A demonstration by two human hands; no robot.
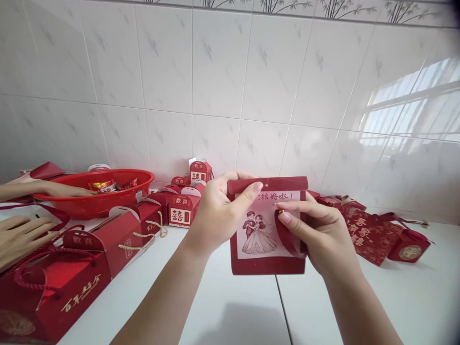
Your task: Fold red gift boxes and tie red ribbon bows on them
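Observation:
Both hands hold up a flat dark red gift bag over the white table. Its pale front panel carries a drawn bride and groom, and a folded flap with a small hole runs along its top. My left hand grips the upper left corner, thumb pressed on the flap. At the right side, my right hand pinches a dark red ribbon with a small gold-coloured fitting between thumb and index finger. The ribbon curves down over the panel's right part. The other fingers of my right hand are partly hidden behind the bag.
Left are red gift boxes with rope handles and a red basin of wrapped sweets. A co-worker's hand reaches into the basin; another hand rests nearby. Small red boxes stand behind; red bags lie right.

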